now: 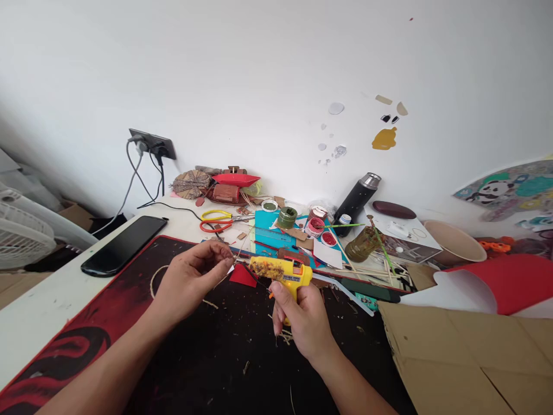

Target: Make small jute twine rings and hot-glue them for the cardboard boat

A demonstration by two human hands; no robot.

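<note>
My right hand is wrapped round the handle of a yellow glue gun, whose nozzle points left. A clear glue stick sticks out of its back. My left hand is closed in a pinch at the nozzle; what it holds there is too small to name, with thin strands beside the fingertips. Twine loops out left of this hand. Below the nozzle a red paper piece lies on the black and red mat.
A black phone lies at the left. Behind the hands are scissors, paint jars, blue paper and a black flask. Brown cardboard covers the right side. A fan stands at far left.
</note>
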